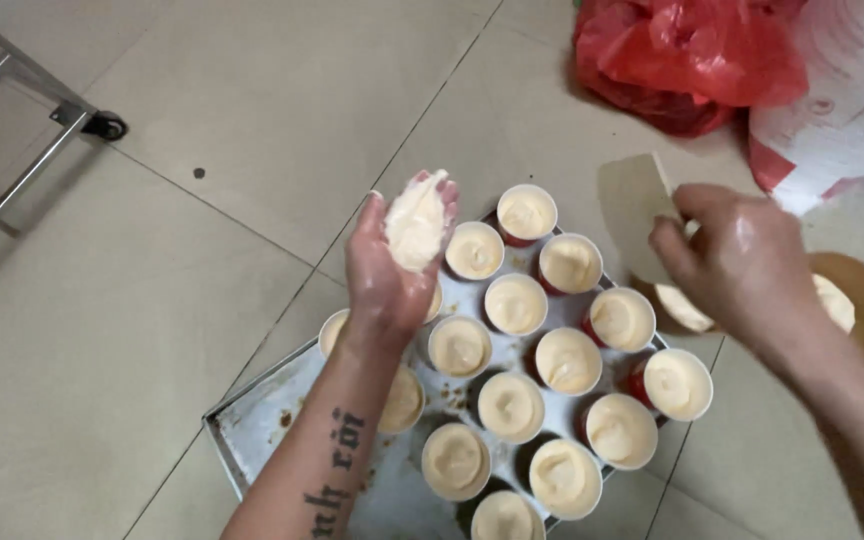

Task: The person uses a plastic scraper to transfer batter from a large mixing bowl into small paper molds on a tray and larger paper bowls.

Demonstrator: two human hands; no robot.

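Tiled floor (202,330) setup: left hand (392,265) cups a soft, sticky dough lump (415,228), fingers curled under it, above the tray (252,425)'s far edge; scoop from beneath. Right hand (742,265) pinches a scraper card (632,205)

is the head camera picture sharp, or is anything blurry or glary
Head view: soft, even indoor light with faint shadows; the right hand holding a beige paper piece is smeared by motion blur; the left hand cupping pale dough is clearer; the dough-filled paper cups on the grey metal tray look slightly soft; no strong glare.
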